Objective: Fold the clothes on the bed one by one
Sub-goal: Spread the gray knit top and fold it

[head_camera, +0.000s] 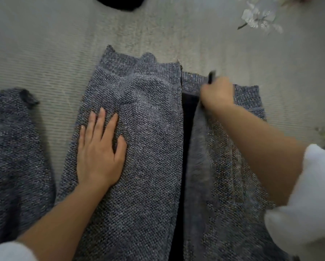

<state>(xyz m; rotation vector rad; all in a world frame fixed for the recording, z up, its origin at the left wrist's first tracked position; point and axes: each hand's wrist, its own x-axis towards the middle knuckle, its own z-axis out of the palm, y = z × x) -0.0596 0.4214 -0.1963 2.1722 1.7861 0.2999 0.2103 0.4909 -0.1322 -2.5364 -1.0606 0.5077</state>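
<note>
A blue-grey knitted cardigan lies spread on the bed, its front open along a dark gap down the middle. My left hand rests flat on the left front panel, fingers apart. My right hand is closed on the inner edge of the right front panel near the ribbed hem, and is blurred. One sleeve of the same knit lies off to the left, apart from the body.
The bed cover is pale grey with fine ribs and a white flower print at the far right. A black item sits at the far edge, mostly cut off. White sleeves show at both lower corners.
</note>
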